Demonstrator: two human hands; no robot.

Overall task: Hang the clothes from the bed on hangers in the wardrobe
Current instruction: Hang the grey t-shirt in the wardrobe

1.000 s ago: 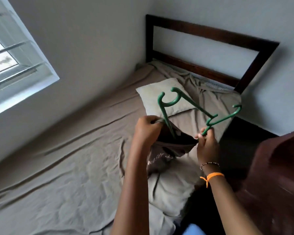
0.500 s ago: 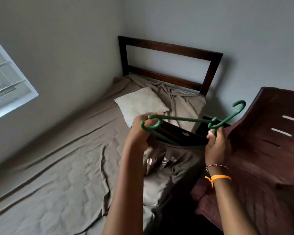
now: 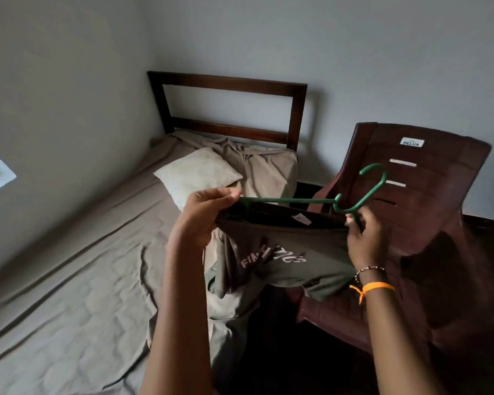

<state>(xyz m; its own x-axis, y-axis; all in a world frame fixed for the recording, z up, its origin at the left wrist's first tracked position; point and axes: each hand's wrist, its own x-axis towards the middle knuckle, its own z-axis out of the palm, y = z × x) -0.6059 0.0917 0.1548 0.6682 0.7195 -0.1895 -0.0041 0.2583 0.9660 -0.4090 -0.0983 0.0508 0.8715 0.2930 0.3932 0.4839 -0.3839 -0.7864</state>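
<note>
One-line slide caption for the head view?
Both hands, left and right, work a green hanger into an olive T-shirt beside the bed.

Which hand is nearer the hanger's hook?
Right. The right hand grips the green hanger just below its hook; the left hand holds the far end.

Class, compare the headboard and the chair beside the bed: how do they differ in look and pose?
The headboard is an open frame of plain rails; the chair has a solid back with narrow slots. The headboard stands upright against the wall; the chair's back leans. The chair carries a small label; the headboard shows none. Both are dark reddish brown.
</note>
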